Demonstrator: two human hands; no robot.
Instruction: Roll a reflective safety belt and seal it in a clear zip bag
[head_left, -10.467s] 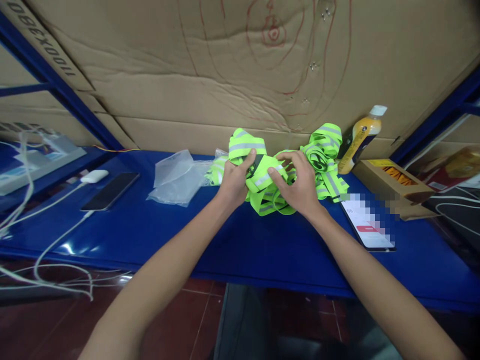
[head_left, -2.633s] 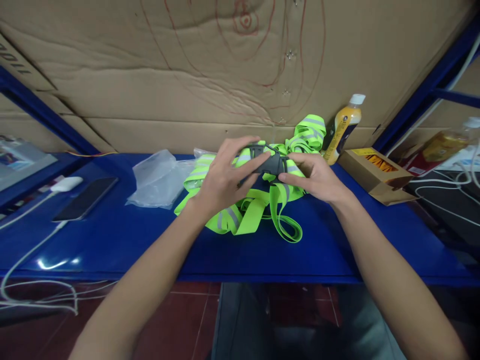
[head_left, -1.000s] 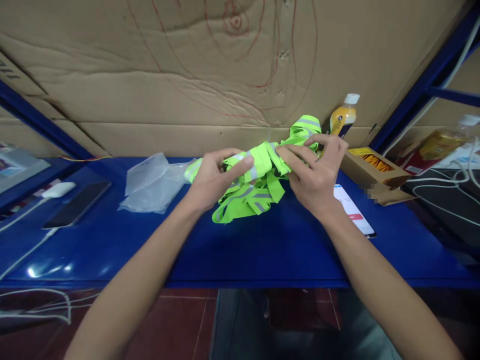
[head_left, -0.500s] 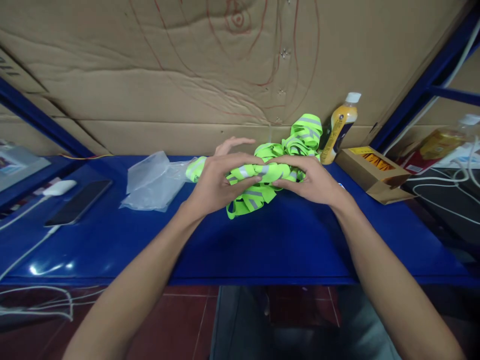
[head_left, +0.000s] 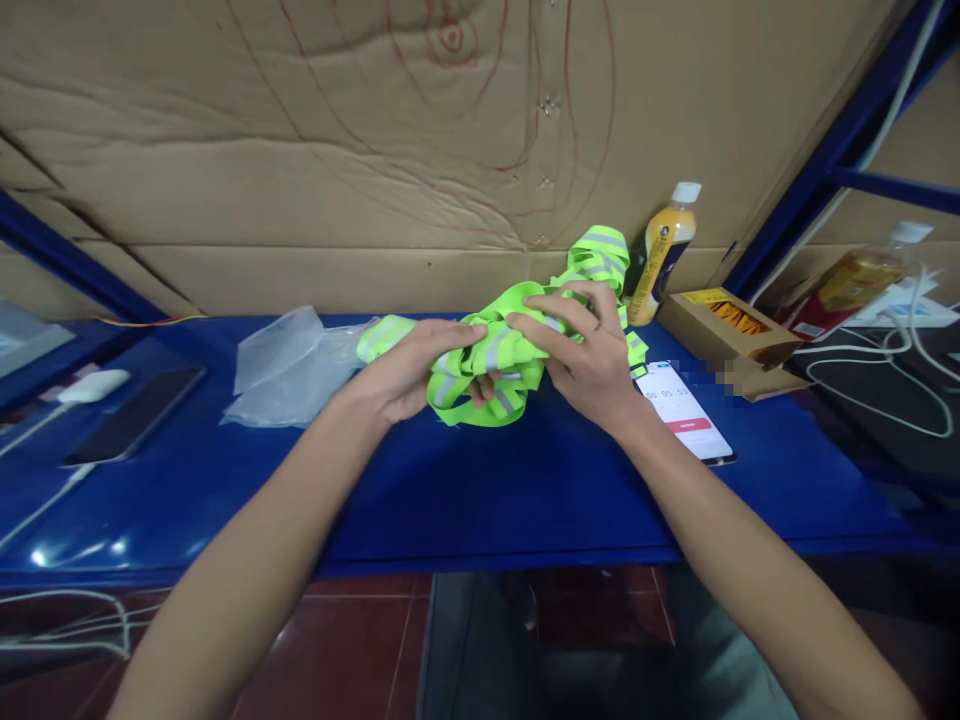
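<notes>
A tangled bundle of neon-green reflective strap [head_left: 491, 355] with silver stripes is between my hands above the blue table. My left hand [head_left: 416, 372] grips its left side, thumb on top and some fingertips showing beneath. The fingers of my right hand [head_left: 589, 350] are bent over the bundle's right part. More of the strap [head_left: 600, 252] is heaped behind, against the cardboard. A separate-looking green roll [head_left: 384, 336] lies left of the bundle, by a clear plastic bag [head_left: 281, 370].
On the blue table [head_left: 480, 500], a lit phone [head_left: 686, 412] lies beside my right wrist. Behind it stand a yellow bottle [head_left: 664, 255] and an open carton [head_left: 739, 335]. A dark phone [head_left: 139, 415] and white cables are at left; another bottle [head_left: 855, 280] is at right.
My right hand has shifted from pinching the strap's right end to lying over its top. My left hand is lower on the left side. The lit phone has come into view.
</notes>
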